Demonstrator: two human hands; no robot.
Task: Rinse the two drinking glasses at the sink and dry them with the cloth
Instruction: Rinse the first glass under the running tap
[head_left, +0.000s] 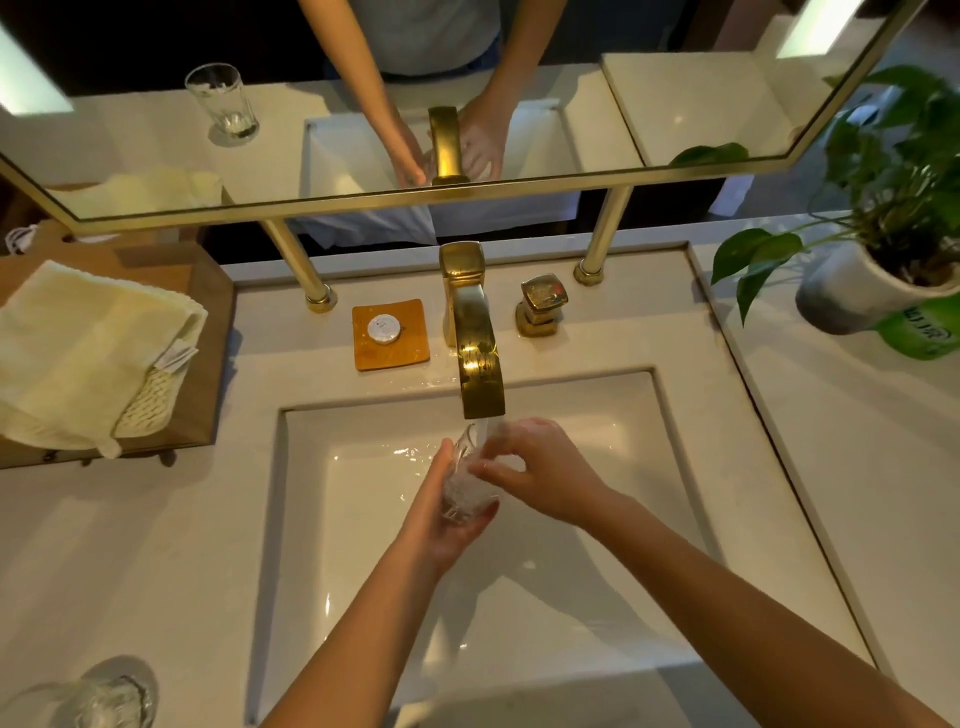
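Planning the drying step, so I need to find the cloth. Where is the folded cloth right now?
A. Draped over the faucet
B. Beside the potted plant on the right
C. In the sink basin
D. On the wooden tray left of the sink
D: the folded cloth lies on the wooden tray left of the sink, while both hands hold a glass under the faucet.

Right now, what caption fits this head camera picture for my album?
Both hands, left and right, rinse a glass under the gold tap; another glass waits beside the sink.
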